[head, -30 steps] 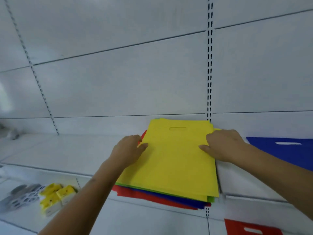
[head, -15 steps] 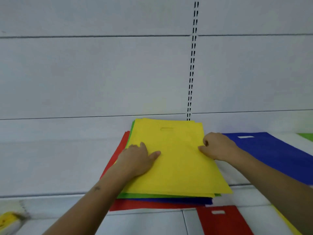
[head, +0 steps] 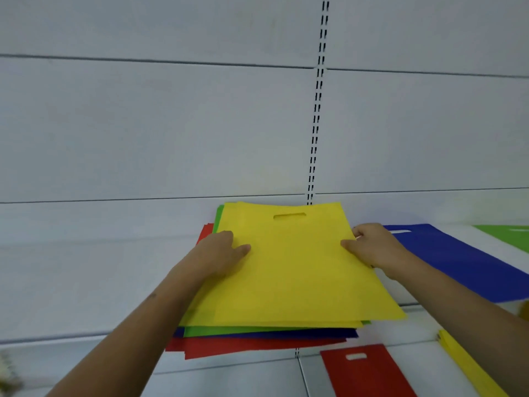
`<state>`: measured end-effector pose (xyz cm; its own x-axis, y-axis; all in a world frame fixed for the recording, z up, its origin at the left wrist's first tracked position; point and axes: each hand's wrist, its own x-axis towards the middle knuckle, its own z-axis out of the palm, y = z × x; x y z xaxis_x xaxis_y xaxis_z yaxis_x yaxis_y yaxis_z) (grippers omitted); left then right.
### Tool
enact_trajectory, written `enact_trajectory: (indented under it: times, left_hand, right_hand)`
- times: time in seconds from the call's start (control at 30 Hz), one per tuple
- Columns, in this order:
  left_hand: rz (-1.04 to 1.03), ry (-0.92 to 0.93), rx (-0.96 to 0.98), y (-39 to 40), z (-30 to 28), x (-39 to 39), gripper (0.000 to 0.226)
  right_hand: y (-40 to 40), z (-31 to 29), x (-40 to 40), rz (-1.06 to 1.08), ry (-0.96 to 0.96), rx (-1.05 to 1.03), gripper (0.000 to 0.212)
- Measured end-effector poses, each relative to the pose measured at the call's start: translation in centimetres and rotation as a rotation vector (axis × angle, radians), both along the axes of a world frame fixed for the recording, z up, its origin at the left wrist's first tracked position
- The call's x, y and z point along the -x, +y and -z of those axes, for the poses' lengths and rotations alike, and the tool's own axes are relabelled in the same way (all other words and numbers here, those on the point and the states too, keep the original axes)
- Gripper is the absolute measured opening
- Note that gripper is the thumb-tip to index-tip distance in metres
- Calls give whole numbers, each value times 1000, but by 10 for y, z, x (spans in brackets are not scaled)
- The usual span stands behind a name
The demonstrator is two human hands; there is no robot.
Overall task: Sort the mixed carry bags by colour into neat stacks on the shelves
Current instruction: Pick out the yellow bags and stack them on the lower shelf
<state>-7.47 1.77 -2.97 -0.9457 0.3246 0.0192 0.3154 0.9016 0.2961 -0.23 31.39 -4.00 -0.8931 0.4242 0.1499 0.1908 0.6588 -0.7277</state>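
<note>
On the white shelf [head: 86,267], my left hand [head: 220,253] and right hand [head: 372,247] now pinch the top yellow bag [head: 292,270] by both edges — its corner has slid over the mixed pile [head: 257,339], so I think it is ready to lift away.

A shop: white metal shelving [head: 86,282] with a slotted upright [head: 316,110] in the panelled back wall [head: 171,124] behind the hands, and flat die-cut carry bags [head: 292,267] lying on shelves beside and below them.
</note>
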Motion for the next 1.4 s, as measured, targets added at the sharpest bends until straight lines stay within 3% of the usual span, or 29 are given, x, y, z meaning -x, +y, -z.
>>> enact_trajectory:
  times: [0.2,0.4,0.5,0.7,0.93,1.1,1.27,1.4]
  left_hand:
    - [7,10,-11,6,3,1,59]
    - [28,-4,-135,4,2,4,61]
    - [67,-32,-147,1,4,6,58]
    - [16,47,-152,-3,11,1,53]
    - [15,113,-83,-6,16,-10,43]
    - [86,50,-165,4,12,-13,44]
    - [83,-10,-381,15,6,-15,39]
    - [-37,-112,-756,14,3,-6,37]
  right_hand:
    - [-10,0,-10,-86,-265,192,35]
    - [-2,2,-12,-74,-195,394,23]
    - [1,8,-11,-45,-150,287,23]
    - [2,14,-11,19,8,-206,36]
    - [9,8,-23,68,28,-277,38]
    - [6,8,-29,29,57,-139,28]
    - [-2,0,-29,12,-40,442,22]
    - [3,-1,-26,17,-76,491,22]
